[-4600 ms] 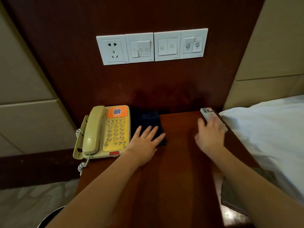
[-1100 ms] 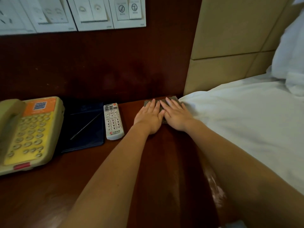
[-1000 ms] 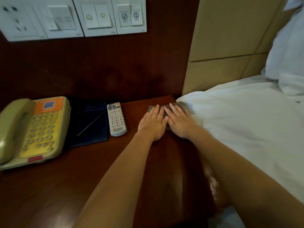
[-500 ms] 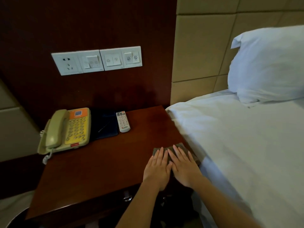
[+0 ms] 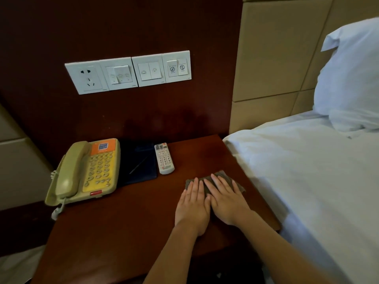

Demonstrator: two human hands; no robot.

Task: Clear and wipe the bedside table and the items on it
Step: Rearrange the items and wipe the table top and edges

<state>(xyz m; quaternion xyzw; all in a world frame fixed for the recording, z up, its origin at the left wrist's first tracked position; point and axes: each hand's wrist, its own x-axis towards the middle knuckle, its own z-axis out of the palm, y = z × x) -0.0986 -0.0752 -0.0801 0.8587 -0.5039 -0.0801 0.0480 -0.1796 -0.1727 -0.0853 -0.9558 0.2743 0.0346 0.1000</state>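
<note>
A grey cloth (image 5: 220,174) lies flat on the right half of the dark wooden bedside table (image 5: 127,218). My left hand (image 5: 193,203) and my right hand (image 5: 226,199) press on it side by side with straight fingers, covering most of it. Along the back left of the table stand a yellow telephone (image 5: 90,171), a dark blue folder (image 5: 139,162) with a pen on it, and a white remote control (image 5: 164,158).
A white bed (image 5: 307,181) with a pillow (image 5: 352,78) butts against the table's right edge. White switch and socket plates (image 5: 131,71) sit on the wooden wall panel behind. The telephone cord (image 5: 57,210) hangs over the table's left edge.
Both hands have slid the cloth from the table's back right corner toward the front, then slightly back again. The remote now lies beside the folder instead of at the right edge.
</note>
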